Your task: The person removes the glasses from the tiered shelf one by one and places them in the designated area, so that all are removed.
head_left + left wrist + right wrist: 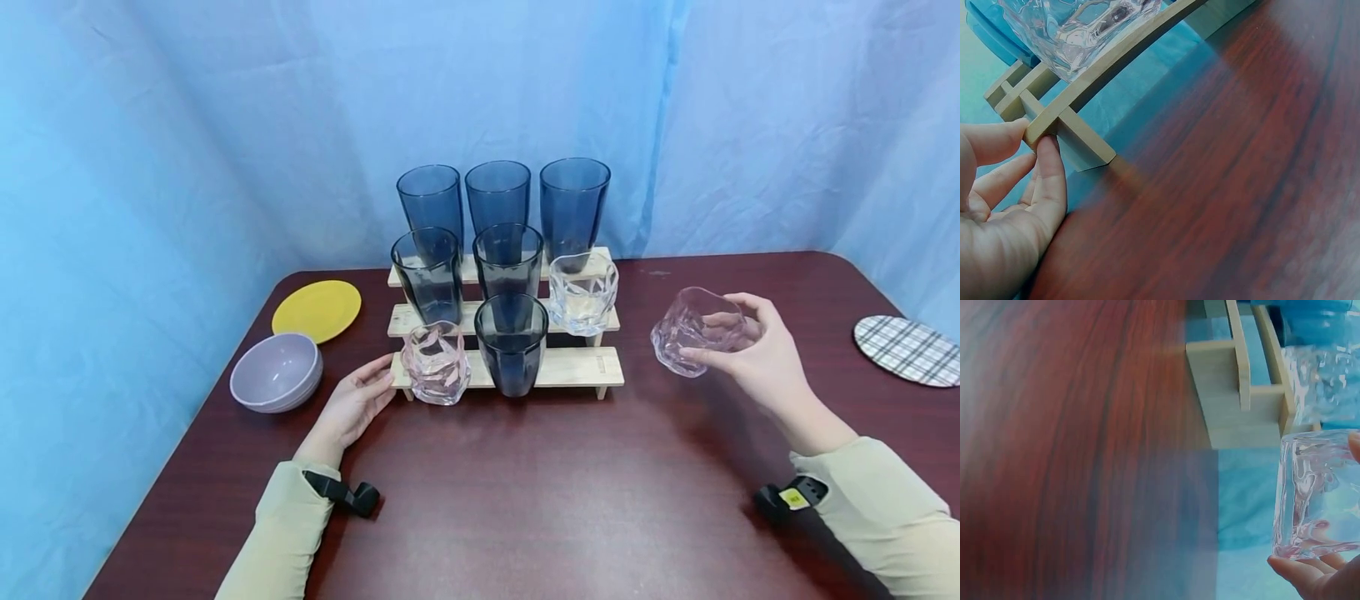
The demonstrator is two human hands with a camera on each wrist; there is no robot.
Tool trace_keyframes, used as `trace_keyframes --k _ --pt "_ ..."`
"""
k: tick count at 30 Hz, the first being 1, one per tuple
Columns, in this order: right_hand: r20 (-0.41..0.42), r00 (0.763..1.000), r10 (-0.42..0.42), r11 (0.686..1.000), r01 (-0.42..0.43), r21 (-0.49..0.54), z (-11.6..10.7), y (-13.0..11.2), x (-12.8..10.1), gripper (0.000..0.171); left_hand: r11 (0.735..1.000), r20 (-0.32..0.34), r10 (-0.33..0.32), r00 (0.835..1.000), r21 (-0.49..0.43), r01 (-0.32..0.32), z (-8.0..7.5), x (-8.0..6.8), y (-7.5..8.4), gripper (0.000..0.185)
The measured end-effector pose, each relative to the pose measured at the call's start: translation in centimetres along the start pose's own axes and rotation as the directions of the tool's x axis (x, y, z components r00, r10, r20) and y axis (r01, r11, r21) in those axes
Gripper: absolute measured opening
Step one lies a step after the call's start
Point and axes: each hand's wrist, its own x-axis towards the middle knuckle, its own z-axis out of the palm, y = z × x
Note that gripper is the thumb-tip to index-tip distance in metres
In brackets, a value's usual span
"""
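Observation:
My right hand (765, 354) grips a pinkish faceted glass (686, 333), tilted and held off to the right of a wooden three-tier rack (573, 367). In the right wrist view, fingers and thumb are around that glass (1316, 494). At the rack's left end, my left hand (352, 412) pinches the lowest shelf between thumb and fingers, seen close in the left wrist view on the shelf tip (1054, 122). The bottom shelf bears a pink faceted glass (437, 367) and a dark tall glass (512, 346). A clear faceted glass (583, 296) stands at the right of the middle shelf.
Two dark tumblers, one a left tumbler (427, 279), share the middle shelf. Blue tumblers, such as the right one (573, 204), line the top shelf. A lilac bowl (277, 375) and yellow plate (317, 310) lie left; a checked round mat (911, 350) lies far right.

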Motion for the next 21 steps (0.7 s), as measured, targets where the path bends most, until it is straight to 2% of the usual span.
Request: trace_keyframes --k 3,5,8,12,16,21 --pt "0.008 0.999 0.031 0.993 -0.032 0.118 -1.0 0.2 0.6 0.083 1.000 -0.007 -0.007 1.000 0.001 0.007 0.0 -0.1 -0.1 0.054" --pt "0.000 0.998 0.059 0.993 -0.059 0.106 -1.5 -0.3 0.8 0.082 1.000 -0.008 -0.009 1.000 -0.003 0.009 0.0 -0.1 -0.1 0.054" --pt "-0.031 0.994 0.108 0.992 -0.110 -0.070 -2.0 -2.0 0.8 0.076 1.000 -0.003 -0.008 1.000 -0.005 0.008 0.0 -0.1 0.0 0.054" --pt "-0.050 0.988 0.148 0.947 -0.156 -0.282 -2.2 -4.8 0.4 0.071 1.000 -0.001 -0.004 1.000 -0.003 0.004 0.0 -0.1 0.0 0.055" --pt "-0.070 0.986 0.153 0.901 -0.168 -0.401 -2.6 -6.1 0.4 0.069 1.000 0.004 -0.003 1.000 -0.015 0.003 0.0 -0.1 0.0 0.055" --pt "-0.105 0.980 0.172 0.842 -0.201 -0.501 -3.5 -5.7 1.3 0.076 1.000 0.010 0.003 1.000 -0.022 -0.003 0.0 0.0 0.1 0.055"
